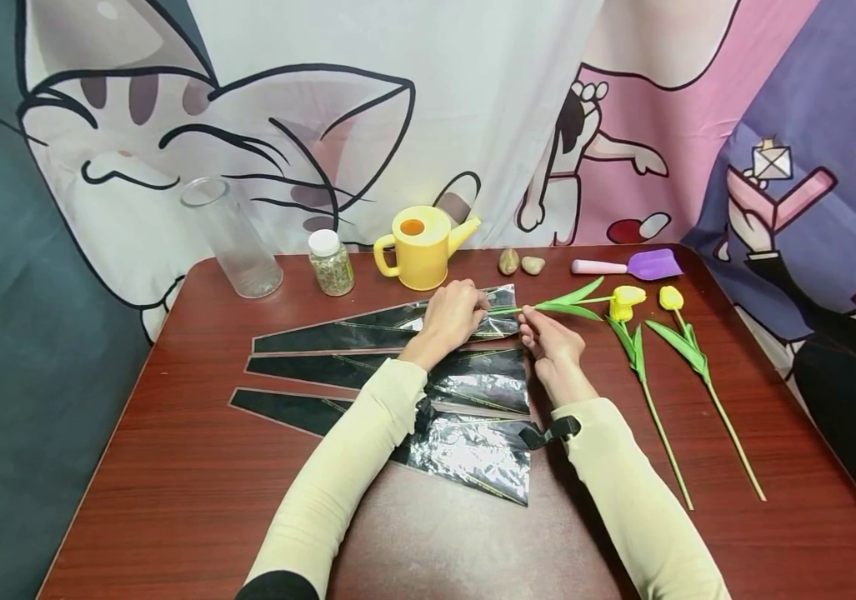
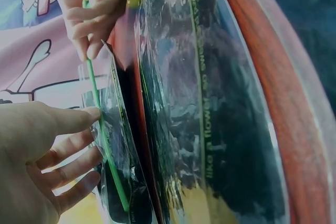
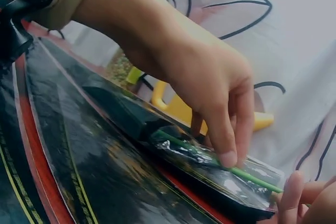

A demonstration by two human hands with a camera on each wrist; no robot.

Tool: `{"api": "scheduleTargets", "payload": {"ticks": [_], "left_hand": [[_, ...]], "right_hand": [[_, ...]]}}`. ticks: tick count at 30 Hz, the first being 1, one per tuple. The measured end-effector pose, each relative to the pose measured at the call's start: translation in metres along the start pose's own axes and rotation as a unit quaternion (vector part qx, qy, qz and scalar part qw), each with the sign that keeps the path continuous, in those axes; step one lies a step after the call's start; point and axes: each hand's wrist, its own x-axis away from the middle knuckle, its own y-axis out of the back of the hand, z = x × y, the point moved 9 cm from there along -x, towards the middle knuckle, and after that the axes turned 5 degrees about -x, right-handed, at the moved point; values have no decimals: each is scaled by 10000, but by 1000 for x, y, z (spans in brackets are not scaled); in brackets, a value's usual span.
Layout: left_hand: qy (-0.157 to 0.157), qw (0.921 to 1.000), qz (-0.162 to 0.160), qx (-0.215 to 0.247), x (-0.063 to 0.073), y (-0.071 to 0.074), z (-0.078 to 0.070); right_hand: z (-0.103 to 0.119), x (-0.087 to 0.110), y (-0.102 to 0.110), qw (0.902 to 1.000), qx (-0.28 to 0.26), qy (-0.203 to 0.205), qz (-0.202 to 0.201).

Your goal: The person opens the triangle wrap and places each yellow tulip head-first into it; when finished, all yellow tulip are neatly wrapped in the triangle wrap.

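A tulip with a yellow bloom [image 1: 626, 298] and green leaves lies crosswise at the right end of the farthest black-and-clear flower sleeve [image 1: 352, 329]. My right hand [image 1: 553, 343] pinches its green stem [image 2: 112, 169] just outside the sleeve's wide mouth. The stem's lower part runs inside the sleeve, seen through its clear face. My left hand [image 1: 448, 315] pinches the sleeve near that mouth, thumb against the plastic over the stem. In the right wrist view the left fingertips [image 3: 229, 159] are right at the stem.
Two more sleeves [image 1: 483, 379] lie nearer me. Two yellow tulips [image 1: 653, 408] lie at right. Along the back stand a clear vase [image 1: 247, 250], a lidded jar [image 1: 332, 268] and a yellow watering can [image 1: 420, 250], beside two stones [image 1: 508, 262] and a purple shovel [image 1: 653, 265].
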Motion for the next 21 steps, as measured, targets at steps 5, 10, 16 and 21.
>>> {"api": "scheduleTargets", "payload": {"ticks": [5,10,16,21], "left_hand": [[-20,10000,25,-33,0,1,0],[-59,9998,93,-148,0,-2,-1],[-14,9996,153,-223,1,-7,2],[-106,9996,189,-162,2,-9,1]], "right_hand": [[-6,1,-5,9986,499,-195,-14],[-6,-1,-7,9956,920,-201,31],[-4,0,-8,9916,1259,-93,272],[26,4,-1,9854,1492,498,648]]}}
